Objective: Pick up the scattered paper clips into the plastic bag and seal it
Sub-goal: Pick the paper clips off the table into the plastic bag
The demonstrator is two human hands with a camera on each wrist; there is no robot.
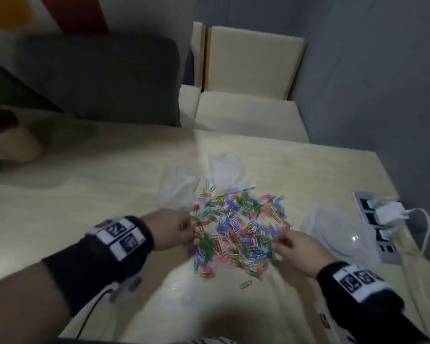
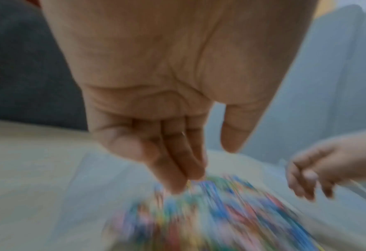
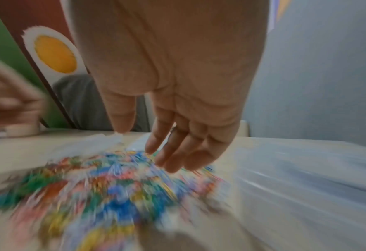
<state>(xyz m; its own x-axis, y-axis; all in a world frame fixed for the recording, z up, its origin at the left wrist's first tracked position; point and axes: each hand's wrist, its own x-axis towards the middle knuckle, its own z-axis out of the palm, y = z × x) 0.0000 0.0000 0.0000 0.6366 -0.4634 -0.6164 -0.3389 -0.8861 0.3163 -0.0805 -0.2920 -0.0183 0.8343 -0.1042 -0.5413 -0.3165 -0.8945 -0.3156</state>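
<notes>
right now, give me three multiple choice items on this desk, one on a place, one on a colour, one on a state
1. Where does the paper clip pile lie?
A. between the two hands on the table
B. inside the power strip
C. on the grey cushion

2. What colour are both wristbands?
A. red with yellow dots
B. black with white marker patches
C. plain green

3. What is the state of the clear plastic bag at the right?
A. hanging from the left hand
B. full of clips and lifted
C. lying on the table beside the pile, no clips seen in it

Answers:
1 A, the left hand and right hand flank the pile.
2 B, both bands show black cloth with white patches.
3 C, it rests flat by the power strip.
</notes>
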